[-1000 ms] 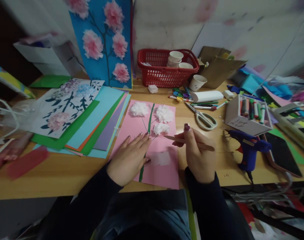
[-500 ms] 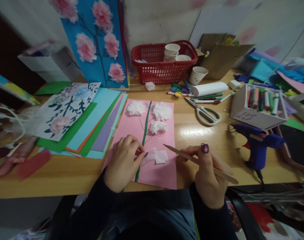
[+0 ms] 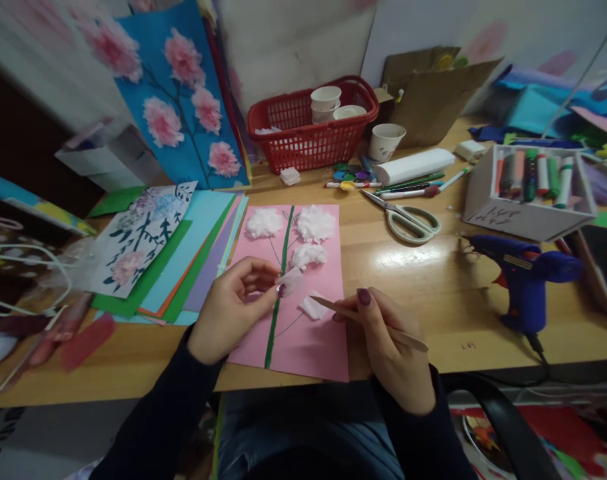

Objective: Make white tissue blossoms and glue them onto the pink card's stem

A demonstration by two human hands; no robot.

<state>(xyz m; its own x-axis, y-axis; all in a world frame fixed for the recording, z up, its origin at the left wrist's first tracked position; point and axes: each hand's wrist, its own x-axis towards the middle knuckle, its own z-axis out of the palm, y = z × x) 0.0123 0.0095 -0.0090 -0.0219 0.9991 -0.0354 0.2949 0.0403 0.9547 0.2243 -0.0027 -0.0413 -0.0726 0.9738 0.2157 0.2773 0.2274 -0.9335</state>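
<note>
My left hand (image 3: 238, 303) pinches a thin square of white tissue paper (image 3: 294, 280) above the pink sheet (image 3: 308, 350). Between the thumb and fingers of my right hand (image 3: 396, 347) is a flat wooden stick (image 3: 400, 339), its pointed end over the sheet's right side. Near that tip lies a small pile of white tissue squares (image 3: 314, 307). The pink sheet bears a green painted stem (image 3: 271, 333) with thin drawn branches. Fluffy white tissue flowers (image 3: 315, 223) sit at its upper part, two at the top and one lower down.
Green-handled scissors (image 3: 408, 220) lie beyond my right hand. A blue glue gun (image 3: 526, 280) and a box of markers (image 3: 523, 200) stand at the right. Coloured paper sheets (image 3: 178, 267) are stacked at the left. A red basket (image 3: 308, 143) with paper cups is at the back.
My left hand has lifted a tissue square off the pink sheet and raised it slightly. My right hand with the stick has shifted left. The camera view has turned a little.
</note>
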